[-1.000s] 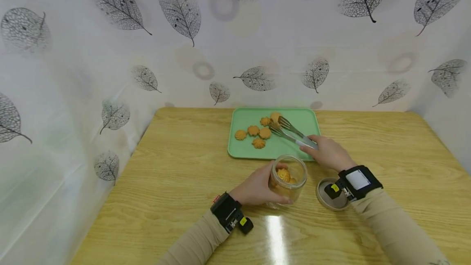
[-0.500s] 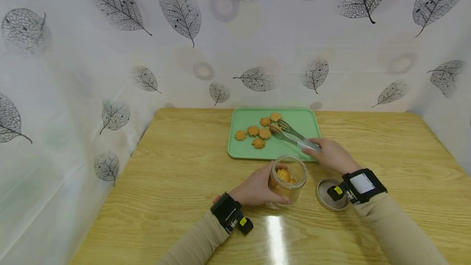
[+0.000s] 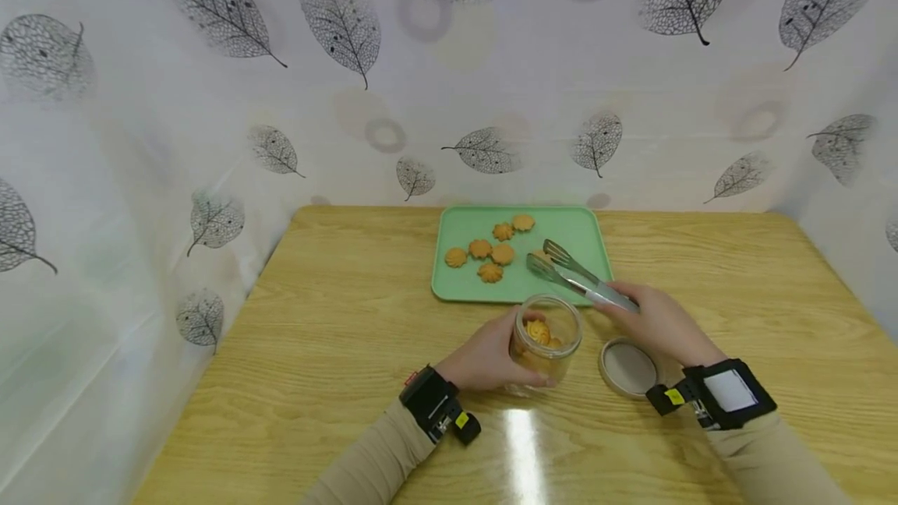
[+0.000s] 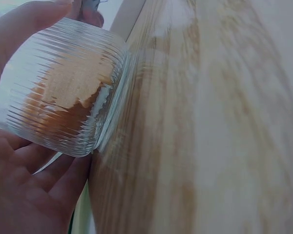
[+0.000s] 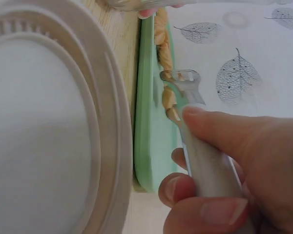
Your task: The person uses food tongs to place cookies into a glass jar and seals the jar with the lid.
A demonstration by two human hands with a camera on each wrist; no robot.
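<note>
My left hand (image 3: 487,353) grips a clear glass jar (image 3: 550,369) around its side, thumb toward me. The jar is uncovered, with golden cookies (image 4: 71,85) showing through its ribbed wall in the left wrist view. My right hand (image 3: 659,322) holds metal tongs (image 3: 585,279) near their back end, thumb along the top. Between the tong tips is a cookie (image 5: 169,97), over the right part of a green tray (image 3: 449,287). Several other cookies (image 3: 490,272) lie on the tray, left of the tongs.
A round lid (image 3: 629,369) lies on the wooden table (image 3: 337,318), right of the jar and below the right hand. The tray sits near the table's back edge, before a leaf-patterned curtain (image 3: 491,84).
My right hand has drawn the tongs right and toward me, and a cookie between their tips has come away from the others. The left hand and jar have stayed put.
</note>
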